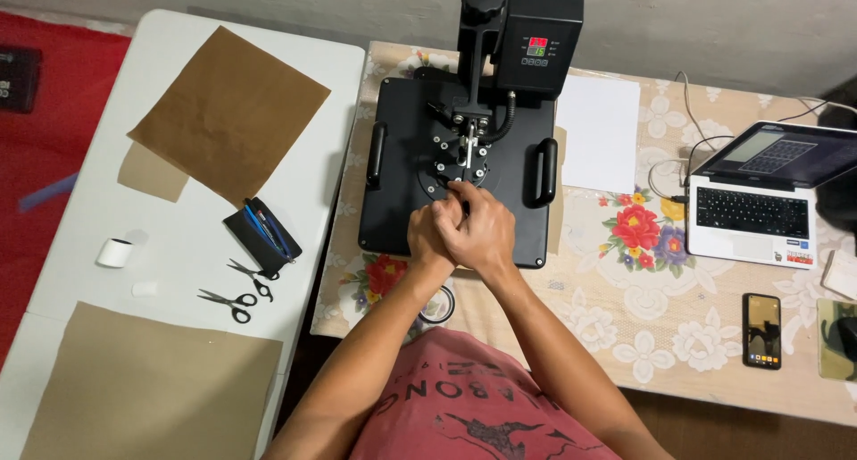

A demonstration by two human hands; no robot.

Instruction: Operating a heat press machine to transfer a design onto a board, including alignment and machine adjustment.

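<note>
A black heat press [402,210] stands on the flowered tablecloth, its control box [540,45] at the back showing a lit display. Both hands meet over the flat top plate, at the near end of the press lever [468,149]. My left hand [427,237] is curled around the lever's end. Pressed against it on the right, my right hand [485,230] closes over the same grip. The grip itself is hidden under the fingers.
On the white table at left lie a brown sheet [228,112], a tan sheet [152,388], a black pen pouch [263,232], two scissors [234,303], and a white roll [113,253]. At right are white paper [598,129], a laptop [759,201] and a phone [761,330].
</note>
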